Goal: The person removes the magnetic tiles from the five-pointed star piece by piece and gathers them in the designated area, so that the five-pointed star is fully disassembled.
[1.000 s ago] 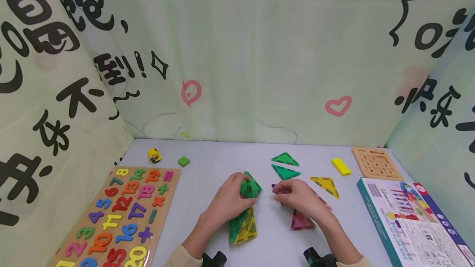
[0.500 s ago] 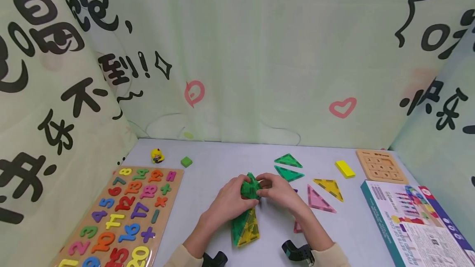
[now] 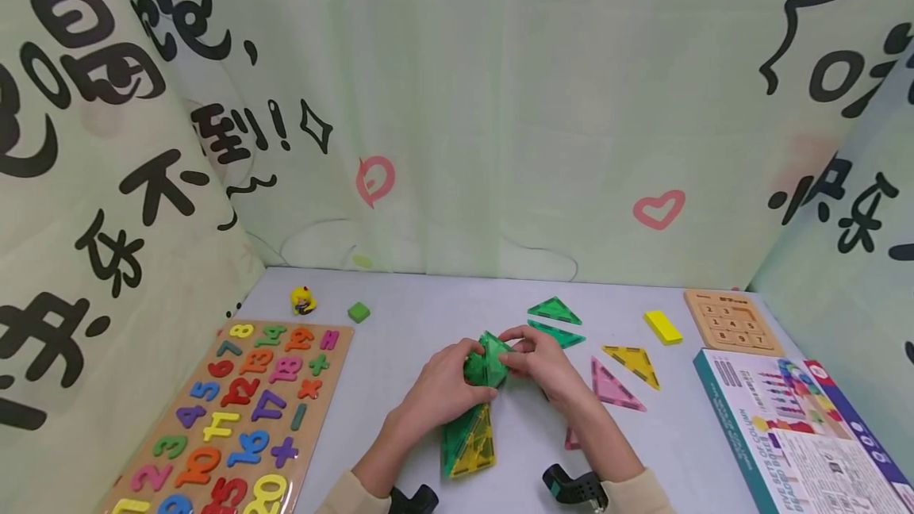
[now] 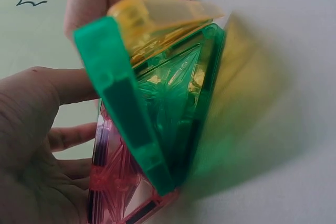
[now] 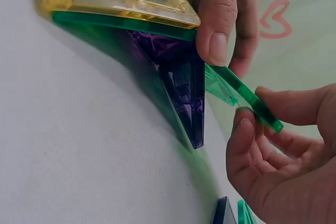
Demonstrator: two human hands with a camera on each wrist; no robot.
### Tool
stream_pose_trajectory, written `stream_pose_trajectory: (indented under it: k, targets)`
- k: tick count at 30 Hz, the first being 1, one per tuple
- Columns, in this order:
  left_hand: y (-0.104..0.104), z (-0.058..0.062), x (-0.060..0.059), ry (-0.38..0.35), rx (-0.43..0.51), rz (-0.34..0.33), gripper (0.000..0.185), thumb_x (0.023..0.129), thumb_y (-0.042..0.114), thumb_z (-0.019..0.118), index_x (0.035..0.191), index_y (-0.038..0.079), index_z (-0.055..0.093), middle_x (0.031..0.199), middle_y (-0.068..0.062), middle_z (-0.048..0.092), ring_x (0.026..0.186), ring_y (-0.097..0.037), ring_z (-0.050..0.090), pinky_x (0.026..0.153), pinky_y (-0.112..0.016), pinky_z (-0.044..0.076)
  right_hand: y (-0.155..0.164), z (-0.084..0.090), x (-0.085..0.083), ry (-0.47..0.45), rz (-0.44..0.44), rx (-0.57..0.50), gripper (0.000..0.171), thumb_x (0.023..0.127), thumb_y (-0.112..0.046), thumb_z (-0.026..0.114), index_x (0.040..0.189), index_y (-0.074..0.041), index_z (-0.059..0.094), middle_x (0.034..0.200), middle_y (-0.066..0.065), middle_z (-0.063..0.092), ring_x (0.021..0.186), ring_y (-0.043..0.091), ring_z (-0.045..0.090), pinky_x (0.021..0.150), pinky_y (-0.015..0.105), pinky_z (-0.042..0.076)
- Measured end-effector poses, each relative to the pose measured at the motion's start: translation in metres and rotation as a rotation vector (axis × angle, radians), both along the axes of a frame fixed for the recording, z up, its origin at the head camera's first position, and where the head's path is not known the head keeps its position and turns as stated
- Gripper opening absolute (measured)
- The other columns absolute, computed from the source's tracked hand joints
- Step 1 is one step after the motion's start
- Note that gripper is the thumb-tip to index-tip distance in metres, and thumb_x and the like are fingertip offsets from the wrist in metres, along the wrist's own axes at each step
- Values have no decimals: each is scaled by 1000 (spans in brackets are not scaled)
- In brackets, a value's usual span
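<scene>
In the head view my left hand (image 3: 453, 379) grips the far end of a build of translucent magnetic tiles, with green and yellow triangles (image 3: 474, 446) at its near end. Pinched between thumb and fingers of my right hand (image 3: 546, 363) is a green triangular tile (image 5: 252, 100), held tilted against the far end of the build. A purple triangular tile (image 5: 184, 98) stands out from the build in the right wrist view. Red-pink tiles (image 4: 118, 177) show on the side by my left palm, below a green tile (image 4: 126, 103) and a yellow one (image 4: 157, 17).
Loose green triangles (image 3: 554, 309), a pink triangle (image 3: 612, 385) and a yellow triangle (image 3: 634, 363) lie at right. Beyond are a yellow block (image 3: 662, 327), a wooden number board (image 3: 731, 322) and a box (image 3: 793, 427). A number puzzle (image 3: 236, 411), small figure (image 3: 303, 300) and green block (image 3: 359, 312) are left.
My right hand has moved left from the loose tiles to the build and now holds a green tile up against it. The left hand keeps its grip; the pink triangle is uncovered.
</scene>
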State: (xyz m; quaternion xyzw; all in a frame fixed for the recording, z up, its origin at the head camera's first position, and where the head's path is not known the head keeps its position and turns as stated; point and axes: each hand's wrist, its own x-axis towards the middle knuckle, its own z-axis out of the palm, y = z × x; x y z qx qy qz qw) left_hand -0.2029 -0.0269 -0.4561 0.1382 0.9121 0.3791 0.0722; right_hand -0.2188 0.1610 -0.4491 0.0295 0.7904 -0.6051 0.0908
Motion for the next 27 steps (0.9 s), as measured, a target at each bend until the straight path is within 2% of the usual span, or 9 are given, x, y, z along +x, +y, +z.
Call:
stream_pose_trajectory:
  k: [3, 7, 10, 13, 16, 22, 27]
  targets:
    - [0, 0, 0, -1, 6, 5, 57, 80, 39, 80, 128, 17, 57, 121, -4, 65, 99, -16, 58, 85, -42, 54, 1, 2, -2, 1, 3, -56, 32, 89, -7, 69, 119, 1, 61, 79, 2, 60, 69, 16, 60, 71, 31, 57]
    - [1, 1, -1, -3, 10, 10, 57, 80, 38, 80, 127, 17, 57, 120, -3, 65, 96, -15, 57, 83, -40, 55, 5, 8, -7, 30, -68, -80, 31, 90, -7, 69, 119, 1, 62, 81, 1, 62, 71, 15, 61, 71, 31, 56]
    - [2, 1, 0, -4, 2, 15, 57, 80, 38, 81, 127, 17, 57, 120, -3, 65, 95, -14, 57, 83, -39, 55, 8, 14, -16, 54, -107, -37, 28, 93, -9, 65, 120, -2, 65, 90, 3, 62, 79, 17, 62, 80, 35, 56]
    - [2, 1, 0, -14, -5, 23, 56, 80, 38, 81, 127, 18, 57, 120, -3, 64, 94, -14, 56, 83, -39, 55, 8, 19, -31, 85, -92, 58, 27, 96, -10, 59, 122, -4, 67, 108, 10, 64, 94, 21, 60, 85, 36, 53]
    - [1, 1, 0, -25, -7, 25, 56, 80, 38, 81, 127, 19, 57, 120, -2, 64, 94, -14, 55, 84, -39, 55, 3, 21, -50, 129, -66, 145, 29, 97, -6, 55, 123, -4, 67, 123, 17, 62, 106, 26, 57, 83, 31, 50]
    - [1, -1, 0, -31, -10, 18, 57, 80, 39, 81, 127, 20, 56, 119, -2, 63, 95, -14, 54, 85, -41, 54, -9, 11, -83, 175, -59, 233, 24, 93, -4, 60, 115, 1, 67, 111, 20, 68, 99, 28, 62, 74, 25, 48]
    - [1, -2, -2, -25, -25, 20, 58, 80, 41, 81, 128, 21, 56, 119, -1, 63, 95, -13, 54, 85, -41, 54, -15, 2, -97, 192, -53, 251, 24, 94, -5, 60, 116, 2, 67, 112, 20, 71, 101, 31, 65, 80, 30, 52]
